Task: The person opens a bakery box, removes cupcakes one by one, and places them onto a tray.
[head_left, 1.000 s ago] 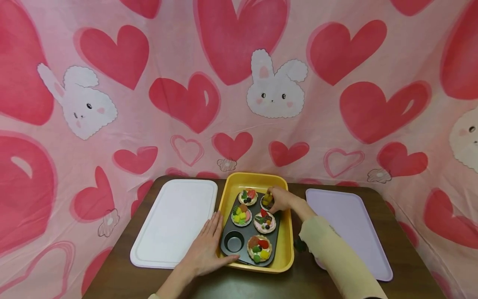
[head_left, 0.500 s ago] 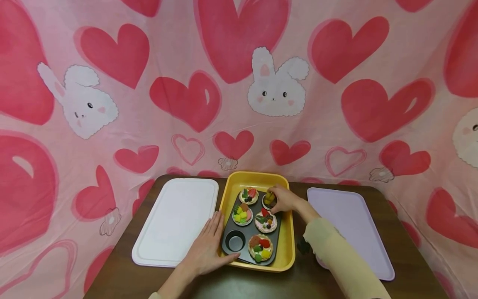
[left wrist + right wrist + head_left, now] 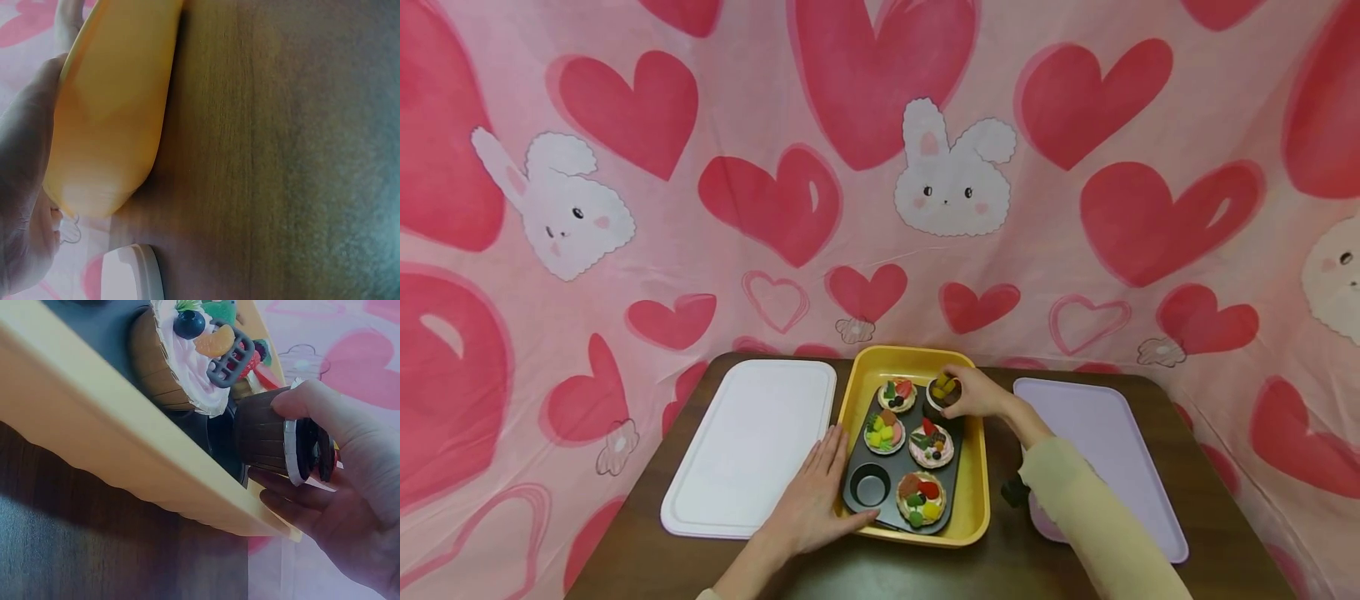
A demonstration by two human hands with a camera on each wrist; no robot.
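My right hand (image 3: 979,393) pinches a dark brown cupcake (image 3: 259,434) with yellowish pieces on top between thumb and fingers. In the right wrist view it is tilted and partly raised out of the back right cup of the dark muffin tin (image 3: 901,463). Beside it, a pink-creamed cupcake (image 3: 932,444) with fruit sits in the tin, along with several other fruit-topped ones. The front left cup shows its bare bottom. My left hand (image 3: 811,502) rests with straight fingers along the left rim of the yellow tray (image 3: 979,500), thumb over its front left corner.
A white tray (image 3: 752,450) lies left of the yellow one, and a lilac tray (image 3: 1105,425) lies to the right, partly behind my right sleeve. All stand on a brown wooden table (image 3: 880,575). A pink heart-patterned cloth (image 3: 865,217) hangs behind the table.
The dark cupcake has risen from its place in the back right cup, with my right hand lifting it upward. My left hand has stayed on the tray's rim.
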